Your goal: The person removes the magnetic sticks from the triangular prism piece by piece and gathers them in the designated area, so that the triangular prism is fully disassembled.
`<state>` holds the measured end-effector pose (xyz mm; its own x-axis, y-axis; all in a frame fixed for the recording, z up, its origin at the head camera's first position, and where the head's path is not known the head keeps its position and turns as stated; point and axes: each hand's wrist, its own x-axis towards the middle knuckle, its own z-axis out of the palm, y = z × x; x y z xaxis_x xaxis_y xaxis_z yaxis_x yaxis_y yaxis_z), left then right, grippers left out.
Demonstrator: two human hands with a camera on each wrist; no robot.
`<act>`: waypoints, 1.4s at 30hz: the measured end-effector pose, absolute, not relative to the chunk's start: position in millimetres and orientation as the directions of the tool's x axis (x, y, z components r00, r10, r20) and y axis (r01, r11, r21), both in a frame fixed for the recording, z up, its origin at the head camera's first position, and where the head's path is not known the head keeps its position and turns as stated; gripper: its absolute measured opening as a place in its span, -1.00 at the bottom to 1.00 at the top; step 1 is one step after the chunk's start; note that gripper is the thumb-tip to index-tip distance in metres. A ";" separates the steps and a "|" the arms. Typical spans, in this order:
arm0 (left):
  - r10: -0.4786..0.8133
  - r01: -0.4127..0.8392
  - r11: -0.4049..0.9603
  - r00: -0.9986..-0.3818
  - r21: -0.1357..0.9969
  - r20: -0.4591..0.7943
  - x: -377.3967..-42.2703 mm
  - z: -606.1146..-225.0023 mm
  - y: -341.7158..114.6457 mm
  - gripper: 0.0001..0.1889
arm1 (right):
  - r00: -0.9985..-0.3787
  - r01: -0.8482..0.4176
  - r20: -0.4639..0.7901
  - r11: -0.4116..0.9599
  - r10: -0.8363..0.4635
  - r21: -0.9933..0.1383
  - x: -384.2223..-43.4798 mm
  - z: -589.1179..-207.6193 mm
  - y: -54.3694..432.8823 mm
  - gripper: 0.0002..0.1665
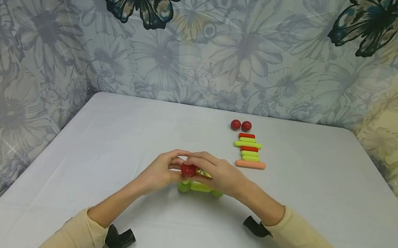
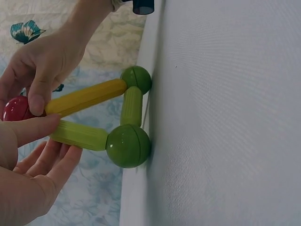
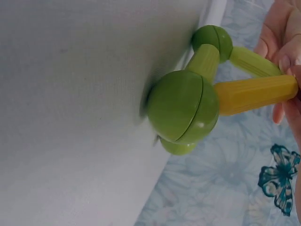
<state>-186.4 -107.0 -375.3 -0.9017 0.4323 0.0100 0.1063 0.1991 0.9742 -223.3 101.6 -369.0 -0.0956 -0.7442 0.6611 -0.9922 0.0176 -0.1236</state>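
Midway across the white surface (image 1: 169, 237), a glossy red ball (image 1: 188, 169) sits raised between the two hands, at the top of a frame of coloured plastic rods and balls. The right hand (image 1: 227, 176) pinches this ball from its right side, beside the upper end of a yellow ridged rod (image 2: 87, 97). To the ball's left, the left hand (image 1: 158, 173) has its fingers closed about the upper end of a lime-green ridged rod (image 2: 80, 135). Both rods slope down to glossy green balls (image 2: 128, 146) resting on the surface below the hands, joined by a shorter lime-green rod (image 2: 131, 107). Beyond the right hand lie a row of loose coloured rods (image 1: 251, 146) and two loose red balls (image 1: 235, 124).
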 end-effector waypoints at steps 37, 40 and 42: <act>0.440 0.120 0.130 -0.896 0.984 0.051 -188.7 -377.8 -105.7 -0.32 | -0.974 0.121 -0.089 -0.150 -0.209 -0.981 -272.0 -356.5 183.9 -0.60; 0.448 0.137 0.128 -0.892 0.982 0.066 -188.4 -377.8 -105.6 -0.33 | -0.966 0.212 -0.168 -0.231 -0.197 -0.949 -277.2 -353.3 194.2 -0.59; 0.448 0.136 0.124 -0.891 0.983 0.067 -188.4 -377.2 -105.2 -0.33 | -0.960 0.254 -0.206 -0.276 -0.191 -0.927 -280.0 -352.1 201.0 -0.59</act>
<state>-188.4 -105.2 -377.2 -0.8915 0.4481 0.0673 0.1364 0.1236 0.9829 -280.0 201.0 -352.1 -0.9599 -0.1905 -0.2059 0.2536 -0.2756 -0.9272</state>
